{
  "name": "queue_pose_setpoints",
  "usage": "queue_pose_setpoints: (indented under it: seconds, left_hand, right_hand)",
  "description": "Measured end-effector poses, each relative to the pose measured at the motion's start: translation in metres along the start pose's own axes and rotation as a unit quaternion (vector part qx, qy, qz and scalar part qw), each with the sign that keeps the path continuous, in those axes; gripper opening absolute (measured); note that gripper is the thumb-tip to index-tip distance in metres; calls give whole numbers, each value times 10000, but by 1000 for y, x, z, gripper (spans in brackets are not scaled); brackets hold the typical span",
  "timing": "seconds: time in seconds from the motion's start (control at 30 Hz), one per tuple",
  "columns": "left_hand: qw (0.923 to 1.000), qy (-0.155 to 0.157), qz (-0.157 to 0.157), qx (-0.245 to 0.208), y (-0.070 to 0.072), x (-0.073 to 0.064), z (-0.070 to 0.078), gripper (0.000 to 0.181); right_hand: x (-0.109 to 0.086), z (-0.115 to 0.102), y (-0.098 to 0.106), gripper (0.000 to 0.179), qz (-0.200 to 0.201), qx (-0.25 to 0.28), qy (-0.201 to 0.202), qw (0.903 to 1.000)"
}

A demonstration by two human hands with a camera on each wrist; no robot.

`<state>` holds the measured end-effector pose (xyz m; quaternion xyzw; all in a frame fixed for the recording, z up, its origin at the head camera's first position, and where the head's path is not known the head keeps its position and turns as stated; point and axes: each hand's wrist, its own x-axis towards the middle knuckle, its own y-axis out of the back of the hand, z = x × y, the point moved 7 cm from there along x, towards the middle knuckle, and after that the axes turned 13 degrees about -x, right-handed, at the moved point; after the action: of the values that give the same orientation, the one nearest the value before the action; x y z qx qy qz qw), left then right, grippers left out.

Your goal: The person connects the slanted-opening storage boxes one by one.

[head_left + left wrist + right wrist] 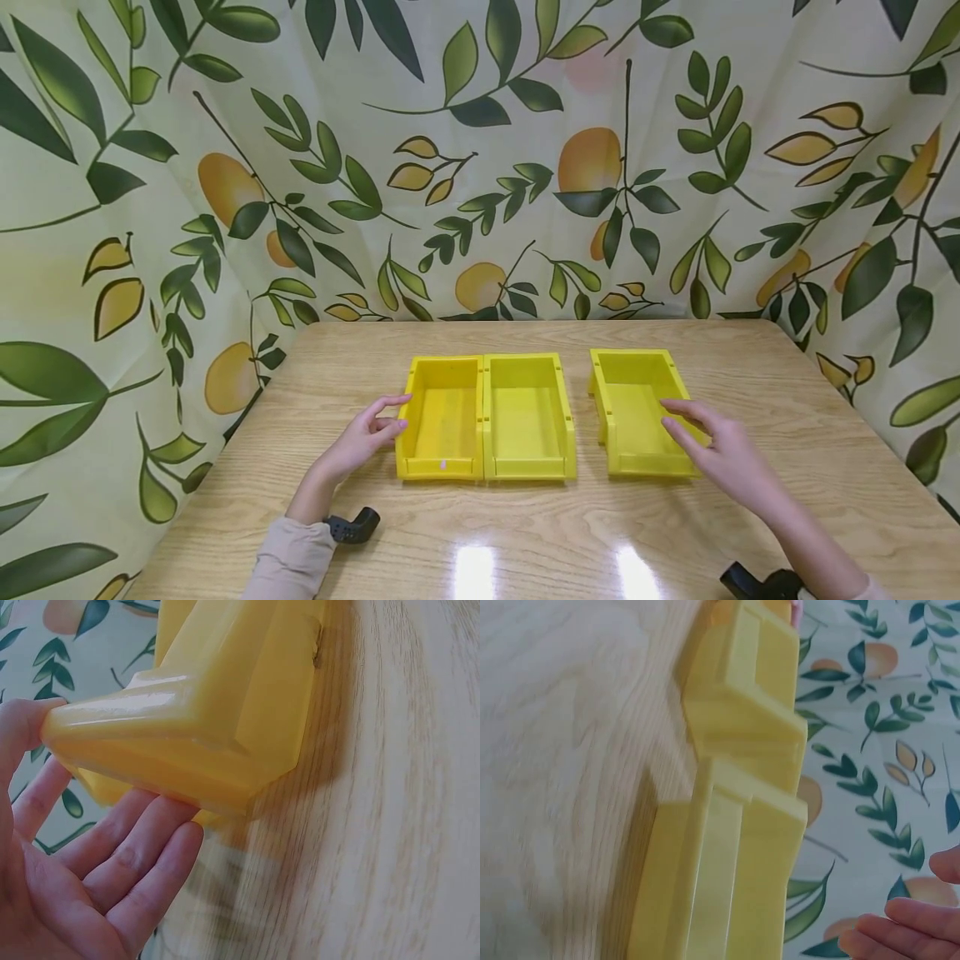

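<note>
Two yellow plastic bins stand side by side: a deeper-yellow left bin (439, 408) and a middle bin (524, 408). To their right, across a gap, is a lighter right bin (633, 408), turned slightly. My left hand (356, 442) is at the left bin's outer side, index finger and thumb apart at its edge. In the left wrist view, loosely bent fingers lie against a yellow bin (217, 712). My right hand (723, 450) overlaps the right bin's right wall in the head view, thumb and fingers spread. The right wrist view shows those fingers (900, 930) apart from the bins, holding nothing.
All the bins are on a light wooden table (495, 517). A leaf-and-fruit patterned cloth (480, 167) hangs behind the table and along both sides. Black devices sit by the left wrist (352, 527) and the right wrist (761, 582).
</note>
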<state>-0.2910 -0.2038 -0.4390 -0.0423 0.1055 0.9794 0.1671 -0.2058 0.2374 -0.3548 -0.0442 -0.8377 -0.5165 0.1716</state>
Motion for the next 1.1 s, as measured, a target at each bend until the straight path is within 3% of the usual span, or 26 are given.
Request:
queue_pose_setpoints:
  seconds: [0.47,0.67,0.9,1.1]
  left_hand:
    - [10000,-42,-66,-35,0,0,0,53]
    - [10000,-25,-29,3,0,-1,0,52]
    - [10000,-20,13,33,0,-1,0,54]
    - [10000,7,-4,-28,0,-1,0,54]
  right_hand:
    - [6,39,9,40,-123,-222,-346,9991]
    - [9,56,7,43,-212,-54,-529,9984]
    - [10,68,1,44,-237,210,-476,9984]
    - [9,79,-9,50,-644,299,-756,9946]
